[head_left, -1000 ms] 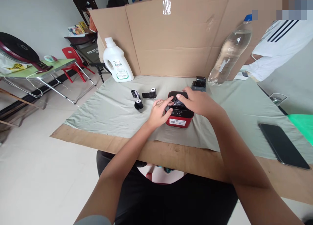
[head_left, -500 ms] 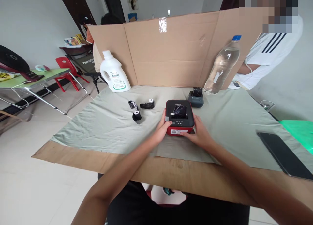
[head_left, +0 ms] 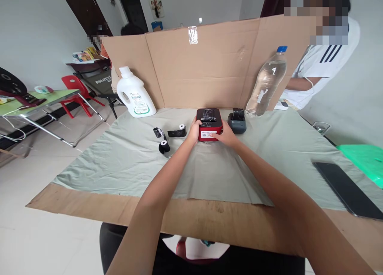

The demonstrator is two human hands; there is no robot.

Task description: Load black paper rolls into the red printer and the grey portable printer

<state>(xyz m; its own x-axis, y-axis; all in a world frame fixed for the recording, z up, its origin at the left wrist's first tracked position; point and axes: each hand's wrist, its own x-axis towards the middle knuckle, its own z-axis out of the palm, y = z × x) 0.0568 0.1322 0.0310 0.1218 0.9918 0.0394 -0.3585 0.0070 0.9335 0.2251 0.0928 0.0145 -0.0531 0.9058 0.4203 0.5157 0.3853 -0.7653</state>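
Observation:
A red and black label printer [head_left: 211,125] stands toward the back of the cloth-covered table, with black film showing at its top slot and a white sticker on its front. Closed on its left side is my left hand [head_left: 194,131], thumb on the top edge. My right hand [head_left: 226,135] grips the opposite side, its thumb across the front by the sticker. Just right of it sits a smaller dark grey printer [head_left: 237,125] with black film on top. To the left lie several small rolls of black film, among them one roll [head_left: 164,147] nearest me and another [head_left: 177,132] partly unrolled.
A white detergent jug [head_left: 136,93] and a clear water bottle [head_left: 267,83] lean by the cardboard screen [head_left: 203,75] at the back. A dark phone or tablet [head_left: 347,187] lies at the right edge. Behind the screen, a person in a white sleeve [head_left: 326,63] is on the right.
Both hands have moved the red and black printer away from me, toward the cardboard screen. The smaller printer and the film rolls stay where they were; the view has shifted slightly.

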